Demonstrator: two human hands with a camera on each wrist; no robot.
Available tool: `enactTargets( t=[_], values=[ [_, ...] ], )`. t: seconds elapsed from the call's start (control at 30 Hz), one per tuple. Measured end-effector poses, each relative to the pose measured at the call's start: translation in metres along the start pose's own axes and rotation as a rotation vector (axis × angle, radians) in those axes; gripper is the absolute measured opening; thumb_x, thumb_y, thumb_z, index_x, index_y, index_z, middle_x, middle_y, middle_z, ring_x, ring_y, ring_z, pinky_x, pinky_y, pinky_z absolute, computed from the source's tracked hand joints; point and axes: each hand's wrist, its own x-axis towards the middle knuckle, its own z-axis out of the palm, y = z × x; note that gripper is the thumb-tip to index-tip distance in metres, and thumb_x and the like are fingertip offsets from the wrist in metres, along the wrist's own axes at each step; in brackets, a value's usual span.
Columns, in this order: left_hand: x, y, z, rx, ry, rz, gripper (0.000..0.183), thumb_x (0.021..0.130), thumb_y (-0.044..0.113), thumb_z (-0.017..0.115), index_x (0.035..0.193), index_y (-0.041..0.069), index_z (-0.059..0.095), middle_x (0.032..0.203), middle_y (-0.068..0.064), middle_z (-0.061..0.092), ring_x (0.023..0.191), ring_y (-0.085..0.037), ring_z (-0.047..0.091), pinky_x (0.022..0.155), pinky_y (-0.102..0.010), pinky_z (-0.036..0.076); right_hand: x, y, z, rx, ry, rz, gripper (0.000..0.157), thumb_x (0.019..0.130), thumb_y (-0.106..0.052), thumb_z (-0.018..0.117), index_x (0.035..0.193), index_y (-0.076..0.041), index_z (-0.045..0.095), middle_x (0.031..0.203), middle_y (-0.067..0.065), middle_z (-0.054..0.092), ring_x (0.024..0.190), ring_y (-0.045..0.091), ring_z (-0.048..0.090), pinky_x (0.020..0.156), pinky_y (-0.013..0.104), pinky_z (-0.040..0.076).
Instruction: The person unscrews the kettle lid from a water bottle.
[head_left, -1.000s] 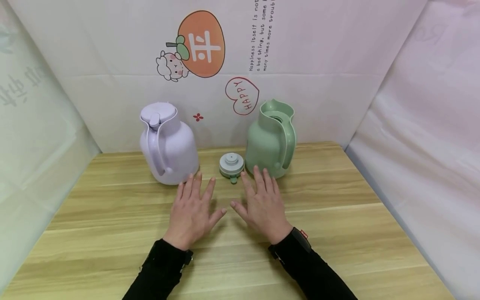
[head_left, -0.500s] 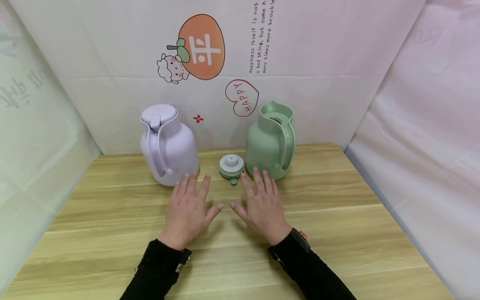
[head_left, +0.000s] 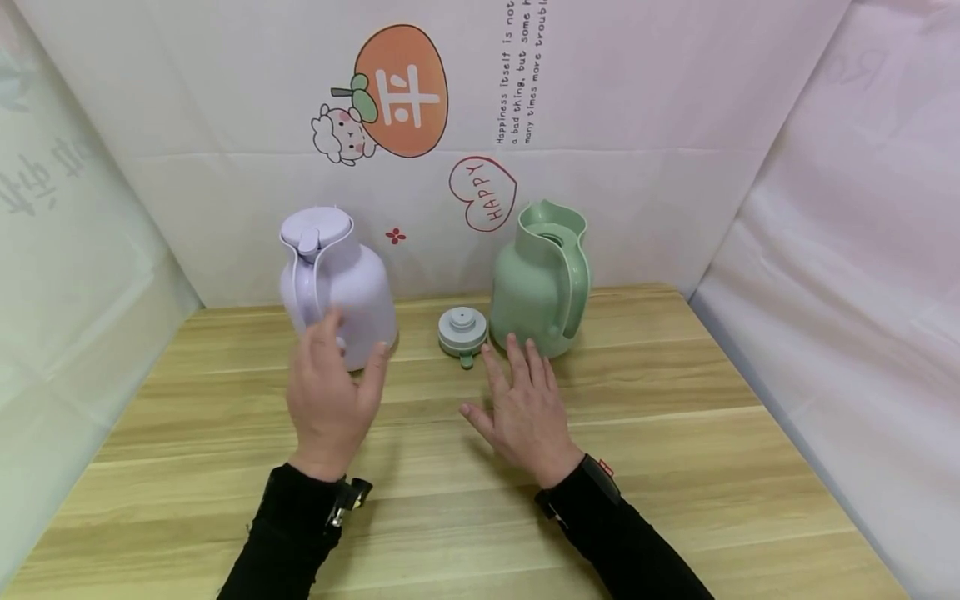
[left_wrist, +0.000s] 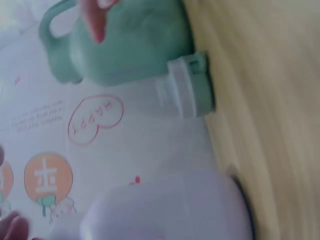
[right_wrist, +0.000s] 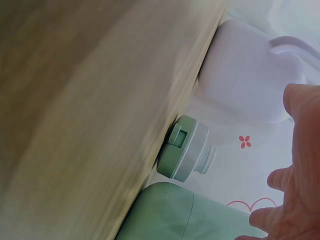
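Lilac jug (head_left: 339, 283) is drawing the left hand (head_left: 330, 400), now lifting off the table (head_left: 675, 467) (fingers loose, holding nothing); right hand (head_left: 525, 412) is lying flat.

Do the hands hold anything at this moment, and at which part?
Nothing is held. The left hand is raised near the lilac jug with fingers open; the right hand lies flat on the table.

Head view: bright, even, diffuse light with no glare; soft, short shadows lie under the right hand (head_left: 525, 412) and the raised left hand (head_left: 330, 400) on the table (head_left: 675, 433). Wide-angle bending of the backdrop shows toward 9 and 3 o'clock. Both wrist views are soft and smeared: the purple jug (left_wrist: 170, 210) and the green lid (right_wrist: 186, 148) lack sharp edges.
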Motion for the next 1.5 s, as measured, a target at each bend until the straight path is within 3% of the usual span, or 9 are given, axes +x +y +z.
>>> enactTargets(
  t=[0.1,0.2,0.33,0.47,0.67,0.9,1.1,1.27,1.5],
  values=[
    [0.010,-0.006,-0.003,-0.033,0.122,-0.093,0.077,0.092,0.046,0.069,0.150,0.002,0.043,0.120,-0.030,0.053,0.107,-0.043,0.050,0.087,-0.052,0.040,0.000,0.000,0.000,-0.002,-0.001,0.000,0.088,0.101,-0.070,0.047,0.166,-0.016,0.026,0.169,0.028,0.020,0.156,0.050,0.018,0.123,0.066,0.023],
    [0.017,-0.013,-0.003,-0.071,0.160,-0.203,0.086,0.089,0.045,0.073,0.153,0.001,0.038,0.129,-0.030,0.049,0.116,-0.042,0.045,0.095,-0.050,0.036,0.000,0.000,0.000,-0.006,0.004,-0.003,0.088,0.101,-0.070,0.047,0.166,-0.015,0.027,0.168,0.028,0.021,0.156,0.051,0.019,0.122,0.066,0.024],
    [0.025,-0.021,-0.002,-0.227,0.071,-0.379,0.089,0.088,0.036,0.078,0.154,-0.003,0.034,0.135,-0.026,0.048,0.122,-0.035,0.046,0.105,-0.048,0.036,-0.001,0.000,0.001,-0.014,0.015,-0.005,0.088,0.100,-0.070,0.048,0.166,-0.015,0.028,0.168,0.028,0.023,0.155,0.051,0.021,0.122,0.065,0.025],
    [0.032,-0.027,0.001,-0.397,-0.033,-0.517,0.077,0.091,0.029,0.078,0.150,-0.004,0.041,0.135,-0.022,0.054,0.121,-0.030,0.054,0.106,-0.049,0.042,-0.001,0.001,0.001,-0.014,0.014,-0.001,0.088,0.100,-0.070,0.047,0.166,-0.015,0.028,0.168,0.028,0.023,0.155,0.051,0.022,0.122,0.065,0.026],
    [0.037,-0.029,0.003,-0.463,-0.122,-0.637,0.060,0.098,0.040,0.069,0.139,0.001,0.050,0.132,-0.016,0.059,0.120,-0.025,0.058,0.103,-0.046,0.045,-0.002,0.000,0.001,-0.003,0.011,0.003,0.088,0.100,-0.070,0.048,0.165,-0.014,0.030,0.168,0.028,0.024,0.154,0.051,0.022,0.122,0.064,0.026],
    [0.049,-0.034,0.006,-0.510,-0.143,-0.676,0.051,0.101,0.051,0.062,0.125,0.006,0.057,0.115,-0.005,0.061,0.108,-0.017,0.057,0.093,-0.033,0.043,-0.001,0.000,0.001,-0.001,0.033,-0.004,0.087,0.100,-0.069,0.050,0.164,-0.013,0.032,0.166,0.029,0.027,0.153,0.051,0.025,0.121,0.064,0.028],
    [0.058,-0.038,0.011,-0.584,-0.117,-0.726,0.035,0.103,0.051,0.060,0.104,0.017,0.058,0.089,0.002,0.064,0.083,-0.014,0.065,0.079,-0.026,0.052,-0.001,-0.001,0.001,0.000,0.039,-0.003,0.087,0.099,-0.069,0.052,0.163,-0.013,0.034,0.166,0.029,0.029,0.152,0.052,0.026,0.120,0.065,0.029],
    [0.060,-0.040,0.012,-0.517,-0.125,-0.708,0.038,0.104,0.052,0.057,0.097,0.015,0.055,0.079,0.001,0.057,0.072,-0.012,0.059,0.067,-0.026,0.048,0.000,0.000,0.000,0.004,0.014,0.007,0.088,0.099,-0.070,0.049,0.165,-0.014,0.031,0.167,0.028,0.026,0.154,0.051,0.024,0.122,0.064,0.026],
    [0.061,-0.041,0.013,-0.440,-0.148,-0.685,0.043,0.104,0.057,0.053,0.096,0.014,0.052,0.078,-0.002,0.054,0.068,-0.012,0.055,0.065,-0.029,0.044,0.000,-0.001,0.000,0.004,0.015,0.003,0.088,0.100,-0.070,0.049,0.165,-0.014,0.030,0.167,0.028,0.025,0.154,0.051,0.023,0.122,0.063,0.026]
  ],
)
